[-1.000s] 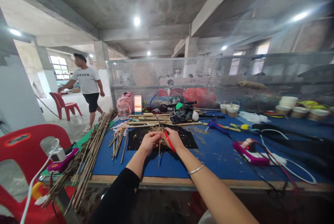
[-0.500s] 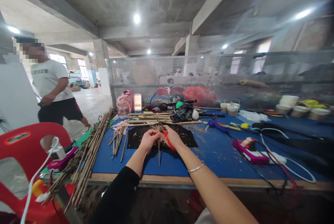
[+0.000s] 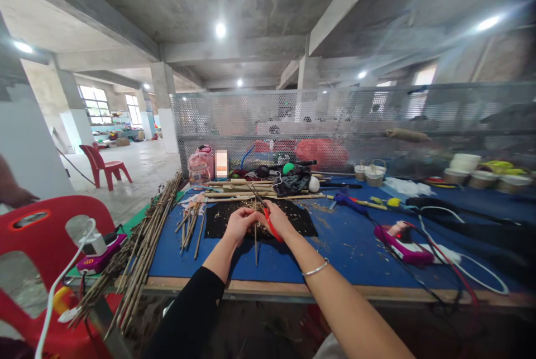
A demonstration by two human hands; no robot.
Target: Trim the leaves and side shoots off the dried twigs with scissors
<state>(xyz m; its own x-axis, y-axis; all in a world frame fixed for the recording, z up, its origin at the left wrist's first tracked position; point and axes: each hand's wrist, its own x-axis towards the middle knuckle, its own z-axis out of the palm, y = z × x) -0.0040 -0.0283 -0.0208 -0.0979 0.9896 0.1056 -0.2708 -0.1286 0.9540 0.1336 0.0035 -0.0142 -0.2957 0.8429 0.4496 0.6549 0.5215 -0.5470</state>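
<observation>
My left hand point(image 3: 239, 224) is closed around a thin bamboo stick point(image 3: 255, 250) that hangs down toward me over the blue table point(image 3: 343, 258). My right hand point(image 3: 277, 219) grips red-handled scissors point(image 3: 268, 223), its blades against the stick's upper part. Both hands hover above a black mat point(image 3: 302, 225) strewn with fibre shavings.
Bundles of long sticks point(image 3: 142, 247) lie along the table's left edge. A purple glue gun point(image 3: 404, 244) with cables sits right. A red chair point(image 3: 37, 258) carries a power strip at left. Small baskets point(image 3: 368, 173), a pink jug point(image 3: 200, 168) and a mesh fence point(image 3: 335, 119) line the back. Another person's arm point(image 3: 10, 188) shows far left.
The person in the white shirt has walked from the background past the left side and nearly out of view. My hands and the stick stay in place, shifted slightly upward.
</observation>
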